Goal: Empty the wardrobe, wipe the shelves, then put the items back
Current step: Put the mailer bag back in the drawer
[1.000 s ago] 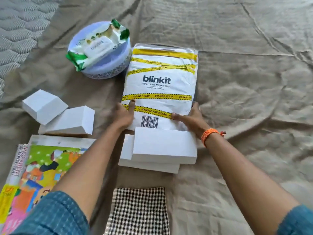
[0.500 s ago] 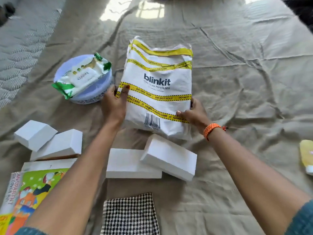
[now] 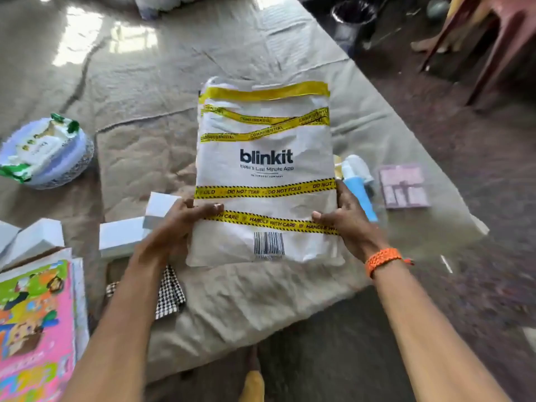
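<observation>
A white blinkit delivery bag (image 3: 265,146) with yellow warning tape hangs in the air above the bed, upright and facing me. My left hand (image 3: 179,224) grips its lower left edge, thumb across the front. On the lower right edge my right hand (image 3: 348,219) grips the same way; an orange band circles that wrist. The fingers of both hands are hidden behind the bag.
On the beige bedsheet (image 3: 145,146) lie white boxes (image 3: 124,236), a round tub topped with a wipes pack (image 3: 43,152), a colourful book (image 3: 32,329), a checked cloth (image 3: 171,291), a blue-white bottle (image 3: 358,181) and a pink box (image 3: 403,187). A chair (image 3: 499,39) and bin (image 3: 352,18) stand on the floor at right.
Both hands have lifted the blinkit bag off the sheet, up and toward me. My view has swung right, bringing in the bed's edge and the floor.
</observation>
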Demonstrator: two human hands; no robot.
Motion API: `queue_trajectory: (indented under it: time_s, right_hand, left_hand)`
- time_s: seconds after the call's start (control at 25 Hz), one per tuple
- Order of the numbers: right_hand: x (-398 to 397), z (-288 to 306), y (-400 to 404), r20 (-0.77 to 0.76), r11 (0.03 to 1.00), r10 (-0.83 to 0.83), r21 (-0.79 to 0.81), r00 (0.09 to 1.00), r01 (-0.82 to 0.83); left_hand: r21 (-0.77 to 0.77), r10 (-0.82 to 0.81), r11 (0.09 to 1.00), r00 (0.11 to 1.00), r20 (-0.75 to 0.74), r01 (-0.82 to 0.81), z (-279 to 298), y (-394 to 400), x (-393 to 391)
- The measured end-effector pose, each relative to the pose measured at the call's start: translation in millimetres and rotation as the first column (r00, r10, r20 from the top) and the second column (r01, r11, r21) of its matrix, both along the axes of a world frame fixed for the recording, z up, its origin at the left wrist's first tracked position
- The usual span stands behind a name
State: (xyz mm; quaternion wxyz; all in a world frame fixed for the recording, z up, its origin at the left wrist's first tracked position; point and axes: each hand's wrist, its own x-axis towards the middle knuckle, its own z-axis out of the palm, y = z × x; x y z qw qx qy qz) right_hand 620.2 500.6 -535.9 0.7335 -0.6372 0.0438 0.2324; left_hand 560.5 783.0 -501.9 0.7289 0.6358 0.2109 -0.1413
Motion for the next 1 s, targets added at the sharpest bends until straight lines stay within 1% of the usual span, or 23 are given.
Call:
queue_trajectory:
  time_s: [0.04,0.08,0.16,0.2,0.28,0.36,0.44,0.48,0.52,0.56,0.6,0.64,0.68,0.72,0.76,0.8,0.84,0.92,0.96,1.0]
  right_hand:
    - [-29,10,-32,-0.034,1.000,-0.019,0.010,0.999,0.019]
    - [-59,26,-64,-0.061,1.000,-0.024,-0.013,0.998,0.023]
    - [-95,57,-106,-0.088,0.990,-0.021,-0.141,0.996,0.008]
    - [-111,74,-125,-0.087,0.980,-0.050,-0.198,0.995,0.032]
    - [-147,102,-164,-0.081,0.956,-0.175,-0.254,0.981,0.149]
    - [-183,124,-203,-0.106,0.932,-0.311,-0.232,0.945,0.280]
    - [-229,157,-247,-0.080,0.868,-0.465,-0.236,0.882,0.437]
    - [-252,178,-266,-0.033,0.811,-0.551,-0.256,0.834,0.526]
    - [-275,200,-285,0.032,0.725,-0.647,-0.283,0.762,0.628]
    - [-300,225,-300,0.089,0.622,-0.735,-0.307,0.672,0.721]
    - [-326,249,-314,0.137,0.521,-0.803,-0.312,0.581,0.794]
    - [-346,270,-321,0.167,0.449,-0.842,-0.308,0.513,0.839]
    - [-371,287,-328,0.201,0.351,-0.885,-0.305,0.420,0.885]
    - [-407,309,-334,0.259,0.208,-0.922,-0.293,0.287,0.933]
    - [-432,323,-337,0.295,0.097,-0.938,-0.282,0.182,0.955]
    - [-461,339,-337,0.328,-0.023,-0.942,-0.263,0.067,0.965]
    - [-496,352,-337,0.355,-0.165,-0.932,-0.233,-0.074,0.958]
    - [-563,377,-333,0.389,-0.414,-0.860,-0.157,-0.330,0.897]
    - [-597,390,-330,0.401,-0.519,-0.806,-0.126,-0.435,0.846]
    - [-625,400,-328,0.405,-0.592,-0.759,-0.101,-0.510,0.800]
  left_hand:
    - [-0.037,-0.030,0.999,0.999,-0.011,0.030,2,-24,-28]
    - [-0.112,-0.080,0.991,0.996,-0.030,0.076,9,-55,-53]
    - [-0.241,-0.157,0.962,0.983,-0.098,0.129,26,-104,-72]
    - [-0.259,-0.195,0.952,0.976,-0.101,0.163,38,-130,-72]
    - [-0.246,-0.280,0.934,0.959,-0.055,0.259,59,-184,-72]
    - [-0.310,-0.334,0.898,0.943,-0.013,0.313,75,-232,-82]
    - [-0.375,-0.435,0.833,0.900,0.012,0.407,92,-284,-100]
    - [-0.390,-0.475,0.805,0.879,0.030,0.448,104,-309,-106]
    - [-0.404,-0.530,0.766,0.847,0.042,0.500,122,-339,-111]
    - [-0.429,-0.603,0.706,0.796,0.052,0.563,140,-371,-116]
    - [-0.447,-0.676,0.632,0.732,0.082,0.633,160,-403,-123]
    - [-0.448,-0.716,0.576,0.687,0.127,0.684,178,-428,-129]
    - [-0.444,-0.767,0.499,0.618,0.172,0.744,195,-453,-138]
    - [-0.425,-0.835,0.388,0.507,0.214,0.818,216,-485,-153]
    - [-0.407,-0.872,0.301,0.422,0.247,0.862,233,-509,-166]
    - [-0.382,-0.901,0.201,0.323,0.290,0.902,250,-536,-183]
    - [-0.348,-0.919,0.088,0.211,0.333,0.933,271,-563,-208]
    - [-0.300,-0.918,-0.126,0.003,0.396,0.946,306,-609,-270]
    - [-0.298,-0.906,-0.212,-0.072,0.417,0.931,321,-630,-305]
    - [-0.311,-0.899,-0.257,-0.108,0.425,0.915,333,-644,-335]
